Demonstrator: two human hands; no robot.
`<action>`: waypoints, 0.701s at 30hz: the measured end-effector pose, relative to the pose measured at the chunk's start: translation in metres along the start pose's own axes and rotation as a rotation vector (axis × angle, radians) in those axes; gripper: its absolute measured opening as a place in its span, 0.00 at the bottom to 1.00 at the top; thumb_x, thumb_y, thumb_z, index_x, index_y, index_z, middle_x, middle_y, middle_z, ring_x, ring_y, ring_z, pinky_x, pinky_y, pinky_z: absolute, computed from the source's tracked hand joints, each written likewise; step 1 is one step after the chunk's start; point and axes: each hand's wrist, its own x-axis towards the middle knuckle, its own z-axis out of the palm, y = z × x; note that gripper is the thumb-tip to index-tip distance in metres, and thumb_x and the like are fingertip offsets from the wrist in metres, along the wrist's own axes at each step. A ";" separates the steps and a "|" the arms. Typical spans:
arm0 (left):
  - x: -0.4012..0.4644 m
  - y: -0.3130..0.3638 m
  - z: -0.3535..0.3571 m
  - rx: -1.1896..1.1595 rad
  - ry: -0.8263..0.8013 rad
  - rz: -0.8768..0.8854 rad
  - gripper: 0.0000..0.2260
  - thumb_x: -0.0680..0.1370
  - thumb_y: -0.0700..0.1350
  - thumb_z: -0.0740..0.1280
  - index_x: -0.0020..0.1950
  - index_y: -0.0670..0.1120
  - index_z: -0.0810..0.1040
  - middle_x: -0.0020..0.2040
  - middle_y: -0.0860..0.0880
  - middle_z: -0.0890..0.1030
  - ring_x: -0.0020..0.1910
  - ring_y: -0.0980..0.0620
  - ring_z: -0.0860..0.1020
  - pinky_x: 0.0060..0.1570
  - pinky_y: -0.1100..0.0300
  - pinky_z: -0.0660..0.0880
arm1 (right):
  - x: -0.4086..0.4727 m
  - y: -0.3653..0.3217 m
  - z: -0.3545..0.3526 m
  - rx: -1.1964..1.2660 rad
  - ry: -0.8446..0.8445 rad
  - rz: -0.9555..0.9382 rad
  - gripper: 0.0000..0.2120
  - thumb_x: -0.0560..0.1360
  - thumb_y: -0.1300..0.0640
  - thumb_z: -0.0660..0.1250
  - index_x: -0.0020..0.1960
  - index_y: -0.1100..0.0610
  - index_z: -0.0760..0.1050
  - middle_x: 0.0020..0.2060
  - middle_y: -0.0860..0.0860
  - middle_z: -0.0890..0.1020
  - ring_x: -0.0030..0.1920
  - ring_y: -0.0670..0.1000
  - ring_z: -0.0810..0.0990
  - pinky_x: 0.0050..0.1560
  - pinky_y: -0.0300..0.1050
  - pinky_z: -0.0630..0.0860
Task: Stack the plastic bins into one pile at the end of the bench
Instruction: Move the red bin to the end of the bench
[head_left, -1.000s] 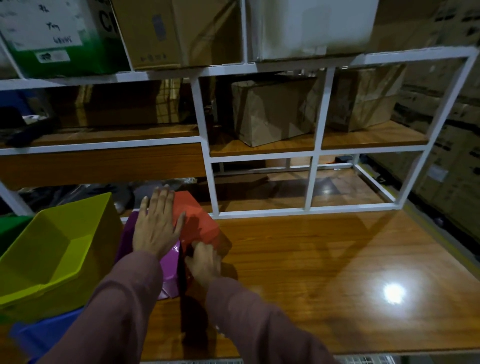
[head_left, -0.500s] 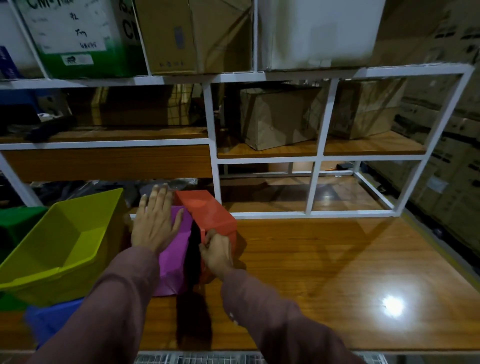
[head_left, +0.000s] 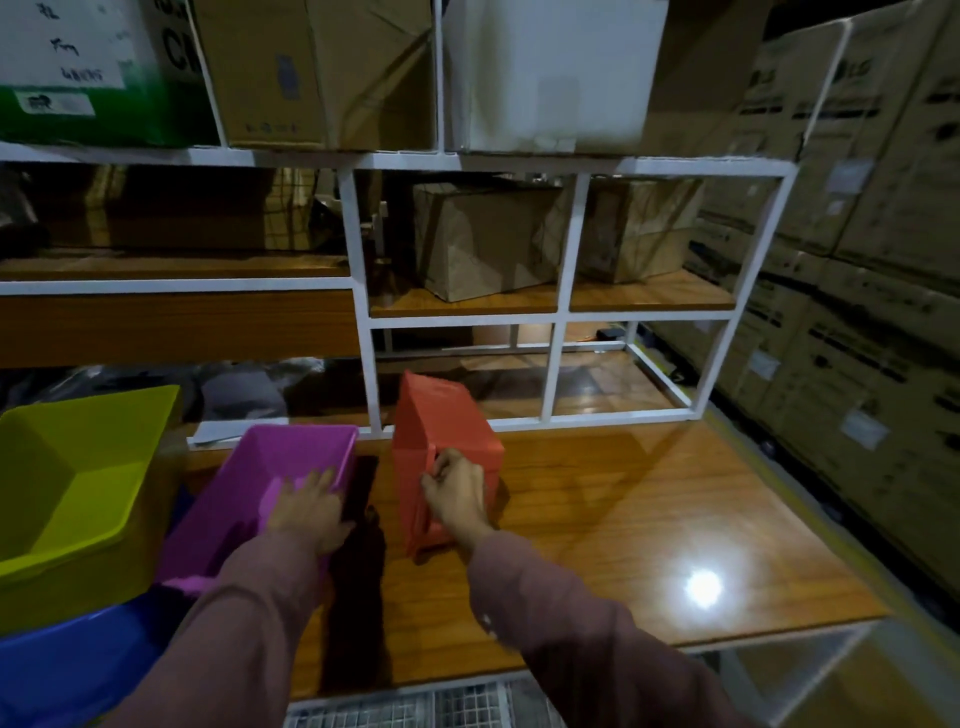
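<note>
Red bin: tipped on its side mid-worktop, right hand fingers clamped on its rim.
Purple bin: left hand flat, fingers together — unstacked.
Pile: none yet — all stacking left.

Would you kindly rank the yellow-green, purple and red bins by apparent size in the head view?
1. yellow-green bin, though it sits nearest the camera and is cut off at the edge.
2. purple bin.
3. red bin, on its side, so unsure against the purple.
</note>
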 end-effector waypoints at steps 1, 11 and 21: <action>-0.001 0.003 0.003 -0.008 -0.030 -0.009 0.29 0.79 0.62 0.59 0.77 0.50 0.67 0.82 0.47 0.55 0.80 0.44 0.54 0.76 0.39 0.55 | 0.001 0.005 -0.009 0.017 0.016 0.006 0.09 0.75 0.56 0.74 0.42 0.50 0.74 0.41 0.52 0.84 0.42 0.53 0.83 0.42 0.48 0.79; 0.005 0.067 -0.017 -0.114 0.124 0.095 0.25 0.78 0.62 0.60 0.73 0.53 0.70 0.78 0.49 0.63 0.76 0.47 0.62 0.71 0.44 0.65 | -0.011 0.069 -0.132 0.067 0.244 0.162 0.13 0.74 0.51 0.72 0.42 0.55 0.70 0.38 0.53 0.79 0.39 0.50 0.73 0.41 0.46 0.63; 0.000 0.169 -0.041 -0.342 0.185 0.122 0.31 0.80 0.64 0.54 0.79 0.50 0.59 0.79 0.47 0.62 0.75 0.44 0.65 0.69 0.44 0.67 | -0.032 0.174 -0.265 0.255 0.502 0.412 0.13 0.78 0.50 0.70 0.52 0.60 0.73 0.43 0.55 0.79 0.48 0.61 0.81 0.53 0.60 0.81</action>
